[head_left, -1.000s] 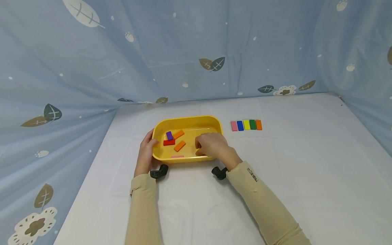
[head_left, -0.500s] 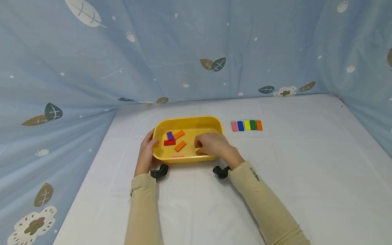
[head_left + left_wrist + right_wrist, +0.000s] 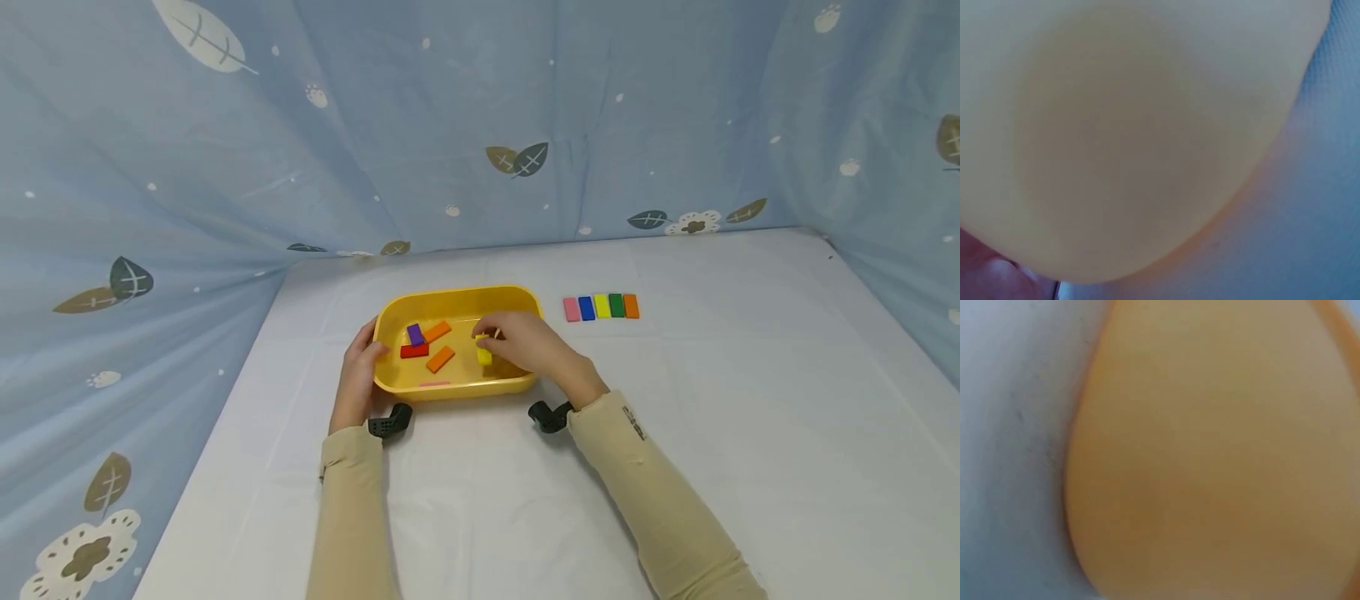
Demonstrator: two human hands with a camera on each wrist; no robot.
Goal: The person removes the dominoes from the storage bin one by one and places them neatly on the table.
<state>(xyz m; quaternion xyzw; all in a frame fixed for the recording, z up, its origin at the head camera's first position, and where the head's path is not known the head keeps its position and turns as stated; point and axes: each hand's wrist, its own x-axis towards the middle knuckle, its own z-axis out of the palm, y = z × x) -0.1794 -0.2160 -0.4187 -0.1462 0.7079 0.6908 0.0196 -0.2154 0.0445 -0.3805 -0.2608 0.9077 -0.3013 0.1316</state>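
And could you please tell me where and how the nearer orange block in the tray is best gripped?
Probably at its middle, pinching both long sides from above: the nearer orange block lies flat and slanted, apart from the red block, and the walls of the yellow tray rise around it.

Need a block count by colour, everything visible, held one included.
Orange blocks: 3
Pink blocks: 2 (one partly hidden)
Yellow blocks: 2 (one in the right hand)
Purple block: 1
Red block: 1
Blue block: 1
Green block: 1
Total: 11 visible
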